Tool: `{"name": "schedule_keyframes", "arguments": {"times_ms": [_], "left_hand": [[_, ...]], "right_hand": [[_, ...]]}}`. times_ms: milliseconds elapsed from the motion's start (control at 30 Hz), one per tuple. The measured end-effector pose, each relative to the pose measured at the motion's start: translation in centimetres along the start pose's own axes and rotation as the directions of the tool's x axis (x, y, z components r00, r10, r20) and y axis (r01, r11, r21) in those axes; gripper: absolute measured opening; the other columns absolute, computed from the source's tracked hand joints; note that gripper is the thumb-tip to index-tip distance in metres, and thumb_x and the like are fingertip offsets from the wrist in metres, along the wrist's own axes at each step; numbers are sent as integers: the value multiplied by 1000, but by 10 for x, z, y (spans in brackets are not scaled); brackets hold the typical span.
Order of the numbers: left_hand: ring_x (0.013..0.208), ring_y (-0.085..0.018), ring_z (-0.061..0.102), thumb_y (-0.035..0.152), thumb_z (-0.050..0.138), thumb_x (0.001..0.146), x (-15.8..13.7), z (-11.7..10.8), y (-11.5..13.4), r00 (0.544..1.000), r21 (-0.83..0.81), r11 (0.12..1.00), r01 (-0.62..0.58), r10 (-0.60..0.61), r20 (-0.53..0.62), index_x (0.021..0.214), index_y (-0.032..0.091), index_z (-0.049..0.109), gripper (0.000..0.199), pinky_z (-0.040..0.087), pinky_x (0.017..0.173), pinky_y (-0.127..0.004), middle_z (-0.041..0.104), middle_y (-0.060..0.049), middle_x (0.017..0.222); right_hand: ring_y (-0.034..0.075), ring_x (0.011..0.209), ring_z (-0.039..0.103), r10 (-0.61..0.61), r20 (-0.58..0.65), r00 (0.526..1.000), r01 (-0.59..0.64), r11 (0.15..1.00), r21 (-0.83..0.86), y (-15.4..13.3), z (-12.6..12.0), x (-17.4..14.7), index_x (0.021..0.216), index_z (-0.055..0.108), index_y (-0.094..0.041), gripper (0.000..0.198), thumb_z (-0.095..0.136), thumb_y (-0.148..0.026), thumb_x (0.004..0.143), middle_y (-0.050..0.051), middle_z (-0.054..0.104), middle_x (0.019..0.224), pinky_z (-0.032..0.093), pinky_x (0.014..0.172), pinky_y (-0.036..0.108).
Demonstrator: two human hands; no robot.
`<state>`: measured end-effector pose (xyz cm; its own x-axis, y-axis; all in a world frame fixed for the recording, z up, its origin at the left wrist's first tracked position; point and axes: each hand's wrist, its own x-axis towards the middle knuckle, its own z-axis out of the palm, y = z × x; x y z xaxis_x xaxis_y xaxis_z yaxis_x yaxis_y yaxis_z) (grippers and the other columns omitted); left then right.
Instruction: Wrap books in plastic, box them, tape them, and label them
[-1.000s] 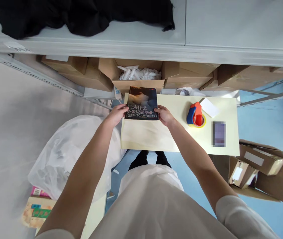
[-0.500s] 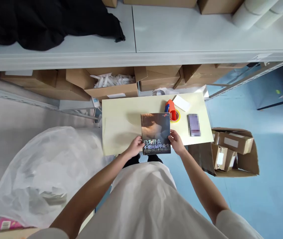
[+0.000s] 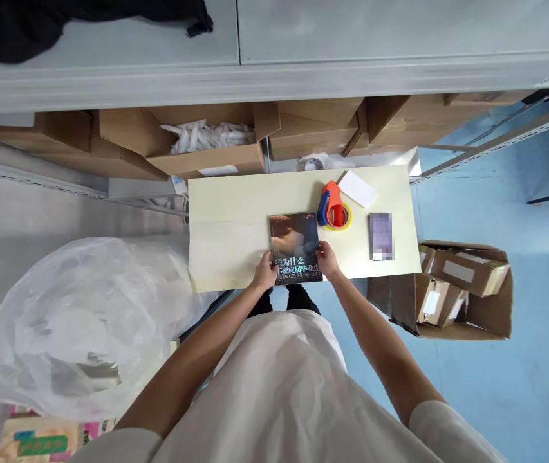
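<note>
A dark-covered book [image 3: 295, 246] with large pale lettering lies face up at the front of a cream tabletop [image 3: 230, 199]. My left hand [image 3: 266, 270] grips its left edge near the bottom, and my right hand [image 3: 327, 259] grips the right edge. Just beyond the book's upper right corner sits a red and blue tape dispenser [image 3: 333, 204] with a roll of yellow-edged tape. Behind it rests a white rectangular pad or box [image 3: 357, 188]. A pixelated purple phone-like object [image 3: 381, 236] lies farther right.
An open carton [image 3: 489, 321] holding several small boxes stands on the floor at right. A large translucent plastic bag [image 3: 76, 321] bulges at left. Cardboard boxes, one with white rolled pieces [image 3: 211, 136], line the lower shelf beneath a grey upper shelf [image 3: 375, 32].
The book, still between both hands, has come down onto the tabletop and looks smaller. The camera view has shifted, with the upper shelf now higher in the picture.
</note>
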<state>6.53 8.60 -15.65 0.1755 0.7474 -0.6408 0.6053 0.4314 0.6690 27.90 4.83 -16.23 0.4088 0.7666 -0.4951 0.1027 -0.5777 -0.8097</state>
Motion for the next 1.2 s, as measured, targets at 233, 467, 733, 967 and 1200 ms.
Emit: {"name": "schedule_keyframes", "arguments": {"times_ms": [233, 467, 733, 967, 1200], "left_hand": [[120, -32, 49, 19, 61, 77, -18, 3, 15, 958, 460, 870, -176, 258, -122, 137, 15, 43, 63, 42, 99, -45, 51, -18, 125], [133, -40, 33, 25, 69, 75, -28, 4, 25, 951, 640, 721, -267, 306, 52, 145, 22, 34, 79, 41, 97, -52, 28, -20, 149], [133, -37, 35, 22, 65, 78, -25, 1, 19, 961, 669, 700, -251, 261, 88, 146, 25, 31, 76, 40, 100, -51, 31, -17, 151], [138, -37, 29, 15, 59, 77, -28, 2, 8, 936, 553, 763, -334, 338, 98, 144, 18, 34, 71, 33, 107, -51, 29, -19, 150], [139, -37, 26, 11, 60, 74, -30, 32, 18, 915, 327, 854, -404, 381, 134, 142, 14, 36, 72, 29, 111, -51, 24, -21, 151]], "right_hand": [[29, 106, 54, -126, -160, 979, 78, 957, -278, 1, 2, -7, 115, 57, -15, 43, 48, -17, 73, 17, 57, 112, 39, 99, 49], [29, 110, 53, -83, -192, 978, 47, 981, -186, 5, 3, -21, 137, 36, -14, 77, 63, -30, 67, 20, 48, 130, 43, 96, 48], [19, 71, 60, 119, 131, 984, -140, 976, 165, -16, -9, -1, 74, 59, -19, 30, 71, -37, 52, -1, 64, 71, 49, 69, 34], [18, 65, 62, 186, 183, 965, -248, 874, 417, -27, -14, -27, 84, 57, -21, 47, 79, -33, 45, -2, 69, 72, 50, 67, 34], [14, 60, 57, 117, 61, 991, -131, 921, 366, -49, -43, -45, 77, 54, -22, 41, 81, -33, 48, -3, 62, 68, 46, 61, 30]]}}
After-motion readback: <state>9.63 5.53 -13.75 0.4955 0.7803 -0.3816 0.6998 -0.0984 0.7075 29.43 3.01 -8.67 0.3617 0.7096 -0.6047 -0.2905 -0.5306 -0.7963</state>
